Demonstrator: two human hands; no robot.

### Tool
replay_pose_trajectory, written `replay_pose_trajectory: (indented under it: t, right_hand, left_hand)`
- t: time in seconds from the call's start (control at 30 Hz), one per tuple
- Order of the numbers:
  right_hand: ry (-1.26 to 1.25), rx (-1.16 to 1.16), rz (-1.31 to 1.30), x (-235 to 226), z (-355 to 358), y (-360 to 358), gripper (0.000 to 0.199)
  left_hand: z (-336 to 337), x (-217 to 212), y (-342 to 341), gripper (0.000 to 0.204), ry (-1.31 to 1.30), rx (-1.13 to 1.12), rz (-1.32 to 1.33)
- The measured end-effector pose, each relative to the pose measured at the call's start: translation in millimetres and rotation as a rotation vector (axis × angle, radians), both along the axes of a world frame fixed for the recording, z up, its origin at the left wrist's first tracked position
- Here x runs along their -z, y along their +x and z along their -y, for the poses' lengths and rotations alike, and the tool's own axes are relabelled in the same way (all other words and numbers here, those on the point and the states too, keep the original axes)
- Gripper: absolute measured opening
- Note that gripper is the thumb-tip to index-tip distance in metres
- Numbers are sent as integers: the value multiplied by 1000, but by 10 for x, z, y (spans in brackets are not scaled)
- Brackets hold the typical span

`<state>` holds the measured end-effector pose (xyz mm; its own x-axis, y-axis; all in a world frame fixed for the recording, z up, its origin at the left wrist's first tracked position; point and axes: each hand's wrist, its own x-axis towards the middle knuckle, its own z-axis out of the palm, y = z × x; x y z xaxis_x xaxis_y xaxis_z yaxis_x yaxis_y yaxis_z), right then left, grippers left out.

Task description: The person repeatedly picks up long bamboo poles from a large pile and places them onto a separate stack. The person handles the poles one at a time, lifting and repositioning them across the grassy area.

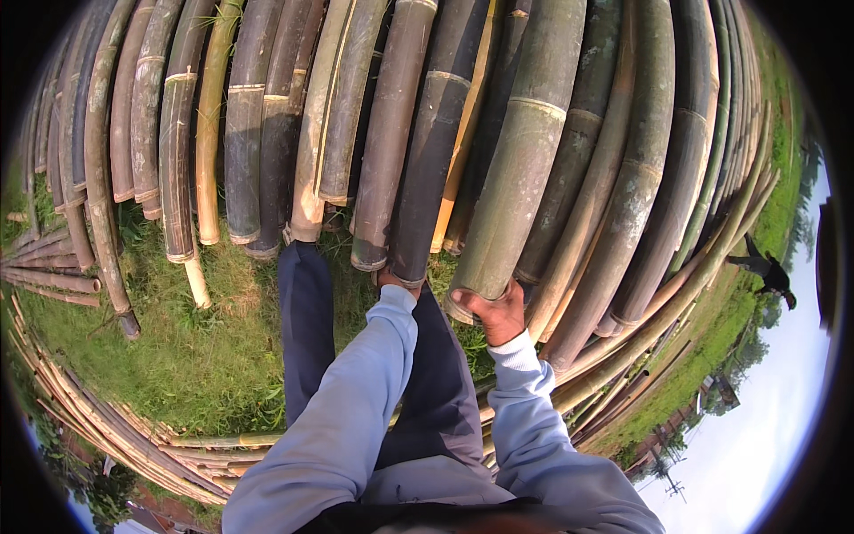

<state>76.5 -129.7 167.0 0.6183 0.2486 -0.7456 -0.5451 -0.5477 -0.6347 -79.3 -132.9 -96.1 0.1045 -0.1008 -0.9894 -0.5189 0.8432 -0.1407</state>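
Observation:
A thick green bamboo pole (525, 151) points away from me, and my right hand (500, 313) grips its near end. The thumb lies across the cut rim while the fingers curl underneath, partly hidden. Just left of it, my left hand (398, 281) is closed under the near end of a dark bamboo pole (434, 133); most of its fingers are out of sight behind that end. A brownish bamboo pole (391, 142) lies right beside the dark one, its end close to my left hand.
Many bamboo poles lie side by side ahead, such as a yellow pole (213, 125) at left and a mottled pole (642, 169) at right. Grass (205, 365) covers the ground by my legs. More thin poles (116, 423) lie behind left. A person (767, 271) is far right.

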Motion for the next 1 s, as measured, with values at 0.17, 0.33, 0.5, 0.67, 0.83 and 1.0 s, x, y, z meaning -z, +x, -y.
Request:
replay_pose_trajectory:
  t: [0.17, 0.33, 0.5, 0.67, 0.83, 1.0]
  right_hand:
    - [52, 45, -84, -198, 76, 40, 42]
    - [48, 115, -121, -466, 317, 112, 50]
    - [47, 157, -157, -622, 420, 191, 65]
    - [135, 169, -152, -662, 321, 134, 52]
    - [76, 204, -124, -538, 379, 123, 56]
    - [20, 224, -150, -283, 440, 125, 87]
  left_hand:
    - [-11, -505, -58, 42, -193, 50, 94]
    - [-536, -1304, -258, 48, -571, 64, 375]
    - [-1617, -1856, -996, 52, -409, 446, 865]
    - [-3266, -1475, -2132, 59, -68, 726, 558]
    - [-4620, -1316, -3339, 37, 742, 1495, -1480]
    - [-3880, -1489, -2473, 48, 1235, 1420, -1003]
